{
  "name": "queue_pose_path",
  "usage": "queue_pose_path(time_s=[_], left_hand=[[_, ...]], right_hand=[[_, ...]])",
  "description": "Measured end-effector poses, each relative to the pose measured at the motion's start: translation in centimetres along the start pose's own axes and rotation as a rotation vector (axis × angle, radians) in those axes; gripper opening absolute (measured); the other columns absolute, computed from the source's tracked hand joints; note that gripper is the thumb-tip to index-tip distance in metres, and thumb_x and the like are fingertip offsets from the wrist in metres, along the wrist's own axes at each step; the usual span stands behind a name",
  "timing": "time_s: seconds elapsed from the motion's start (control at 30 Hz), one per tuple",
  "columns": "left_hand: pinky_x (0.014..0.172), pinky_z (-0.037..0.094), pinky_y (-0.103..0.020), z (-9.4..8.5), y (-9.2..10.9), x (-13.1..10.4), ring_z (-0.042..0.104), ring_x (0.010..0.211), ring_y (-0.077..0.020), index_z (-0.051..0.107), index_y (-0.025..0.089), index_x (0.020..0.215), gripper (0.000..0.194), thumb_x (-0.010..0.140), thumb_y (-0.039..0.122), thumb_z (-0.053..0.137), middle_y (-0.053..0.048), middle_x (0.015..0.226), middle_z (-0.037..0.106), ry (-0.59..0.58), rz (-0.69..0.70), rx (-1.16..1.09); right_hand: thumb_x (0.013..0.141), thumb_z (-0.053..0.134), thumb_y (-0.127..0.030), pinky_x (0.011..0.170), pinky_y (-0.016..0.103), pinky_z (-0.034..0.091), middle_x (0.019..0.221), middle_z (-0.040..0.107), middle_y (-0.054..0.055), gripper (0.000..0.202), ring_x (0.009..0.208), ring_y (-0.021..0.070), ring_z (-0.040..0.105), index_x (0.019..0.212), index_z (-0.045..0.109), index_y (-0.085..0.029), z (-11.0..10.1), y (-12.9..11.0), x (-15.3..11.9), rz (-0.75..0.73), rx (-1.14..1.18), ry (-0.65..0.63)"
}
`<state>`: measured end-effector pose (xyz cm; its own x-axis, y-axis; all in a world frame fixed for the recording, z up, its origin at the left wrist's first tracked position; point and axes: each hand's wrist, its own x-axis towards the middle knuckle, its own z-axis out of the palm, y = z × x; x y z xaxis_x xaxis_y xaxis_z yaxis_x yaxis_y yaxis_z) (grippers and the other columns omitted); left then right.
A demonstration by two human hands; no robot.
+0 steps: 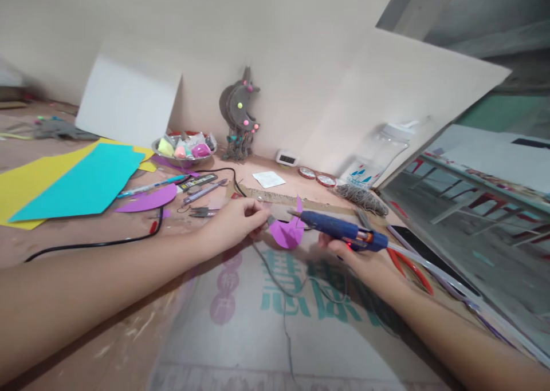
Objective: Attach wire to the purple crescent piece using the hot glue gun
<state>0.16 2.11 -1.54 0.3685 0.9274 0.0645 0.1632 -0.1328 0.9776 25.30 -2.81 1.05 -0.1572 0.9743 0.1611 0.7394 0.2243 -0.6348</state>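
Across a printed sheet [193, 339] trails grey string [288, 339]. Left hand [238, 222] pinches purple paper [286, 236]; right hand [354, 258] grips a glue gun [330, 225].

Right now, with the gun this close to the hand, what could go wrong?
Burn: the glue gun, red light on, sits in the right hand with its nozzle aimed toward the left hand; a slip or drip might reach those fingers.
Stray glue: the nozzle is close to the purple piece, so glue could land off target.
Snag: loose yarn trails below both hands and might catch.
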Motion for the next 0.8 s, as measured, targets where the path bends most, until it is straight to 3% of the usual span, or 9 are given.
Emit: queue_pose_path(time_s=[0.2, 0.53, 0.8], left_hand=[[0.05, 0.04, -0.02, -0.1, -0.2, 0.0, 0.052, 0.05, -0.0102, 0.047, 0.018, 0.064, 0.021, 0.08, 0.03, 0.05, 0.003, 0.053, 0.054, -0.005, 0.052, 0.095], [0.051, 0.041, -0.022, 0.0, 0.1, -0.2, 0.051, 0.051, -0.0106, 0.048, 0.018, 0.063, 0.022, 0.08, 0.032, 0.049, 0.002, 0.055, 0.055, -0.031, 0.05, 0.106], [0.048, 0.039, -0.021, 0.0, 0.1, -0.2, 0.052, 0.05, -0.0107, 0.049, 0.018, 0.063, 0.02, 0.078, 0.032, 0.05, 0.002, 0.056, 0.056, -0.024, 0.049, 0.107]], right_hand=[[0.075, 0.06, -0.047, 0.065, 0.03, 0.053, 0.076, 0.068, 0.002, 0.023, 0.073, 0.0213, 0.065, 0.075, 0.063, -0.024, 0.8, -1.0, -0.4, -0.054, 0.087, -0.153], [0.072, 0.06, -0.054, 0.058, 0.029, 0.051, 0.066, 0.064, 0.001, 0.032, 0.063, 0.0187, 0.061, 0.069, 0.06, -0.022, 1.4, -0.5, -0.5, 0.002, 0.009, -0.119], [0.067, 0.061, -0.058, 0.058, 0.031, 0.052, 0.065, 0.064, 0.002, 0.034, 0.063, 0.0214, 0.061, 0.067, 0.059, -0.024, 1.4, -1.4, -0.6, 0.069, -0.062, -0.055]])
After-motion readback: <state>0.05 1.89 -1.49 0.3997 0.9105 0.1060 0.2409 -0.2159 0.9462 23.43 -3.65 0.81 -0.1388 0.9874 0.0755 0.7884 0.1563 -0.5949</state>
